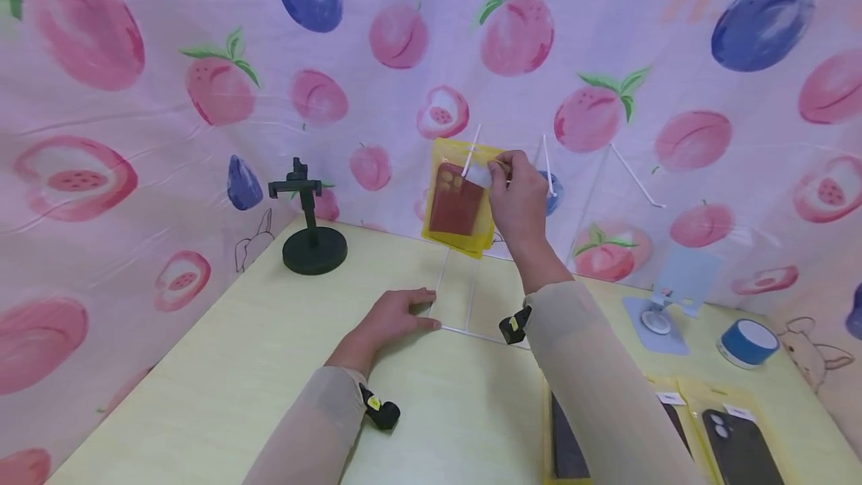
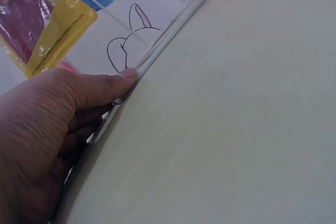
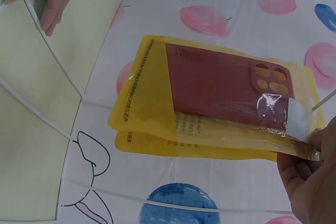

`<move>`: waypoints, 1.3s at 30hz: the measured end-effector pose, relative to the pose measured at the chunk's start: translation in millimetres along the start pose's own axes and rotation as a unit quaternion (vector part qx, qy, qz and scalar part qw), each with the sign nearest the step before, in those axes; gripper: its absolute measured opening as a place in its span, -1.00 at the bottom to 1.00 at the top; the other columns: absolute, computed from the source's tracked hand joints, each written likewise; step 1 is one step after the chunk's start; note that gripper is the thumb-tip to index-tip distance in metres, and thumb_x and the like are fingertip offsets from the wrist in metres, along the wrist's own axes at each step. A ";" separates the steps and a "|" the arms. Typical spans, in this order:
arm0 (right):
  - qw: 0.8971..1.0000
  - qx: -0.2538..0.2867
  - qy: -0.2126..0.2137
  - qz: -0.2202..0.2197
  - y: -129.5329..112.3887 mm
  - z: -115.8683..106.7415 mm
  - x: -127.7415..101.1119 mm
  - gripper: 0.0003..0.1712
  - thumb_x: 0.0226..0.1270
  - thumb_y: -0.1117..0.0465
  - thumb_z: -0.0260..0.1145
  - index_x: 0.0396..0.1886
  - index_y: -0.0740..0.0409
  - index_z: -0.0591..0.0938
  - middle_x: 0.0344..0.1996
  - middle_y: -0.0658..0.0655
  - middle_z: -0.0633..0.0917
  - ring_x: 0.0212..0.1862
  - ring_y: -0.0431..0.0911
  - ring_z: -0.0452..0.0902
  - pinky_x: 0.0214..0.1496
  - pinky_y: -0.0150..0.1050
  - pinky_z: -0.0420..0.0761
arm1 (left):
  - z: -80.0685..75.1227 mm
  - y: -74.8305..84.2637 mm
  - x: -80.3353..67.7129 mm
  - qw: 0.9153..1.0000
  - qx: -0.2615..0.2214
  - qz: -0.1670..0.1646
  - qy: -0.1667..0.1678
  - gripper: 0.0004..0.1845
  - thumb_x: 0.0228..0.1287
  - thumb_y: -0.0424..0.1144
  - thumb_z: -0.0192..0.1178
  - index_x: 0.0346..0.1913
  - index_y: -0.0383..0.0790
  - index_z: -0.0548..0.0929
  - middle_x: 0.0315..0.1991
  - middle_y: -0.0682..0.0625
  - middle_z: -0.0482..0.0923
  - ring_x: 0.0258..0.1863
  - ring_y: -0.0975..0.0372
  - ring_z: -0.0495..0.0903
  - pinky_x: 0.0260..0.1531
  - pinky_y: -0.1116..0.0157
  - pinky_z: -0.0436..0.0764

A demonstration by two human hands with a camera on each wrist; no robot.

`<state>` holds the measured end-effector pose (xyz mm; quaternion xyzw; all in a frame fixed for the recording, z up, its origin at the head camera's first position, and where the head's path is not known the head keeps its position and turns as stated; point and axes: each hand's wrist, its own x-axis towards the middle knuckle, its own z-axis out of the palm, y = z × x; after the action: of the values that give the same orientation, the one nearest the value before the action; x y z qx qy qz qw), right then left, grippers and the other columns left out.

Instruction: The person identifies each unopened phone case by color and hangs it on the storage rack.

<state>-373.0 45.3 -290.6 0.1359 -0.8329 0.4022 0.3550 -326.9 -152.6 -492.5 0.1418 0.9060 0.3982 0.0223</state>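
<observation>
My right hand pinches the top edge of a yellow-and-clear plastic bag holding a dark red phone case with camera cutouts. A second yellow bag lies close behind it. In the head view a white hook of a wire display rack crosses the bag's top, by a white label. Down on the table, my left hand holds the rack's base at its near left corner, thumb on the wire in the left wrist view; its other fingers are partly hidden there.
Two more hooks stick out at the right. A black phone stand stands at the back left. Farther right are a pale blue stand and a blue tape roll. Bagged dark phone cases lie at the front right.
</observation>
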 end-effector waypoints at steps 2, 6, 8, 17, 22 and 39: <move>1.000 -0.003 0.002 0.003 0.8 0.9 1.3 -0.78 0.51 0.17 0.25 -0.05 0.25 0.60 -0.13 0.19 0.75 -0.11 0.02 0.67 -0.05 -0.11 0.68 | 0.8 -0.6 0.5 1.000 0.001 0.001 0.000 -0.34 0.19 0.05 0.42 0.35 -0.04 0.57 0.39 0.07 0.45 0.44 0.13 0.33 0.46 0.08 0.22; 1.000 -0.006 0.008 0.005 2.7 2.6 3.9 -0.79 0.51 0.20 0.24 -0.04 0.26 0.60 -0.14 0.20 0.75 -0.11 0.03 0.67 -0.04 -0.11 0.68 | 1.2 -0.4 1.0 1.000 0.002 0.002 0.000 -0.34 0.19 0.05 0.42 0.35 -0.04 0.58 0.38 0.07 0.46 0.44 0.14 0.33 0.46 0.08 0.22; 1.000 -0.004 0.010 0.008 2.8 2.4 4.1 -0.79 0.51 0.20 0.24 -0.03 0.26 0.60 -0.12 0.19 0.74 -0.09 0.03 0.67 -0.02 -0.11 0.68 | 1.1 0.8 0.7 1.000 0.001 -0.001 -0.002 -0.35 0.20 0.05 0.42 0.35 -0.03 0.57 0.38 0.07 0.46 0.44 0.14 0.33 0.46 0.08 0.22; 0.998 0.029 0.008 0.047 5.8 -2.0 -0.3 -0.67 0.53 0.15 0.22 0.08 0.32 0.54 -0.10 0.25 0.69 -0.09 0.04 0.64 0.00 -0.12 0.67 | 1.9 2.7 2.0 1.000 0.006 0.007 -0.003 -0.35 0.21 0.05 0.41 0.36 -0.03 0.57 0.39 0.04 0.45 0.45 0.12 0.32 0.46 0.07 0.21; 0.998 0.041 0.001 0.053 7.9 -4.4 -0.5 -0.66 0.52 0.15 0.23 0.07 0.34 0.53 -0.09 0.25 0.69 -0.07 0.04 0.63 0.05 -0.13 0.64 | 1.4 2.7 2.8 1.000 0.005 0.008 -0.001 -0.35 0.21 0.04 0.41 0.35 -0.05 0.57 0.38 0.04 0.46 0.45 0.13 0.32 0.46 0.07 0.22; 0.994 0.067 -0.009 0.088 25.9 -14.9 -26.1 -0.57 0.42 -0.07 0.29 -0.01 0.20 0.58 -0.20 0.12 0.71 -0.15 -0.04 0.63 -0.03 -0.15 0.61 | 1.2 -2.3 1.7 1.000 0.000 0.008 0.002 -0.35 0.19 0.05 0.42 0.34 -0.05 0.59 0.38 0.02 0.46 0.44 0.10 0.34 0.46 0.05 0.22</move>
<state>-360.6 71.7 -317.4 0.0892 -0.8160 0.4856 0.3006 -328.8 -152.8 -494.8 0.1484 0.9051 0.3982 0.0172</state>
